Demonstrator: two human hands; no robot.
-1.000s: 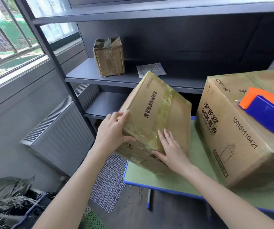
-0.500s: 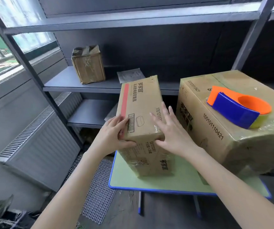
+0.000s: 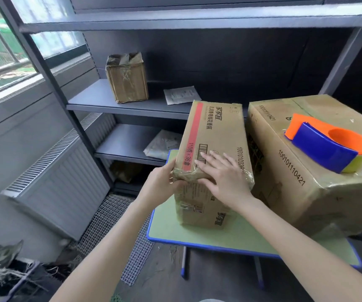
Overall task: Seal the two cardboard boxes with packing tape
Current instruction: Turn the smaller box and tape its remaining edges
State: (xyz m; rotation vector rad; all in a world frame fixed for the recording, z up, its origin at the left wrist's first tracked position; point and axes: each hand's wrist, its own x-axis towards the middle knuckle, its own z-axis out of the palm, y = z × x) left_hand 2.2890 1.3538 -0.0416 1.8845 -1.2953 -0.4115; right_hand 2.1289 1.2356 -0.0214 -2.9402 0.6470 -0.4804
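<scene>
A narrow cardboard box [image 3: 217, 131] with a red stripe stands on the small green table [image 3: 236, 236]. My left hand [image 3: 162, 184] grips its near left corner, thumb over the taped edge. My right hand [image 3: 223, 177] lies flat on the box's top near the front edge, fingers straight. To the right stands a larger cardboard box [image 3: 306, 188], wrapped in clear tape. An orange and blue tape dispenser [image 3: 328, 142] rests on top of the larger box, untouched.
A grey metal shelf rack [image 3: 132, 105] stands behind the table, holding a small worn box [image 3: 127, 77], a paper sheet [image 3: 181, 94] and a plastic packet [image 3: 164, 142]. A radiator [image 3: 62, 177] lines the left wall. Wire mesh [image 3: 119, 225] lies on the floor.
The narrow box went from tilted in my hands to standing flat on the table. My right hand has slid forward on its top, and my left hand has moved to the near corner.
</scene>
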